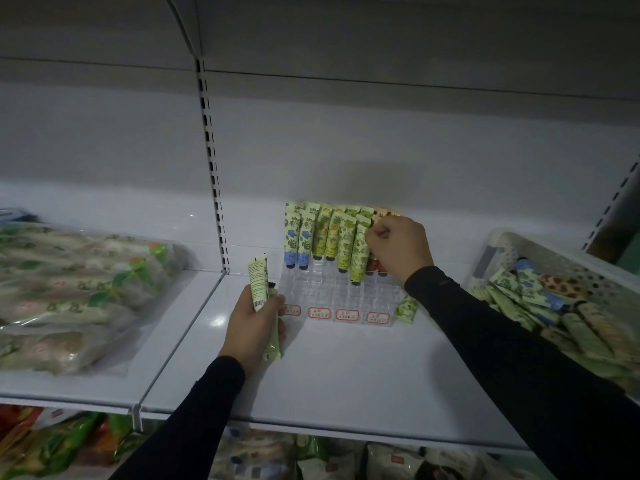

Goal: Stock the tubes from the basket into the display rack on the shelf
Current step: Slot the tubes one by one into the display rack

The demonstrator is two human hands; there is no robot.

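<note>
Right hand [398, 249] clenched on a green tube [360, 258] at rack [346, 296] mid-frame, left hand [254, 323] gripping two tubes [259, 284], basket [554, 258] far right; risk of toppling neighbours if seated askew.

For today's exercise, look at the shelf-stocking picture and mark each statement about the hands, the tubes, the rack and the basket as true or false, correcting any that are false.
1. The left hand holds tubes upright in front of the display rack. True.
2. The basket stands on the left side of the shelf. False: it stands at the right end; clear bags of packaged goods lie on the left.
3. The right hand is at the green tubes standing in the rack. True.
4. Every slot in the rack is filled. False: the front rows are empty.
5. One tube lies on the shelf beside the rack's right end. True.
6. The rack's front edge has no labels. False: it carries red-bordered labels.
</note>
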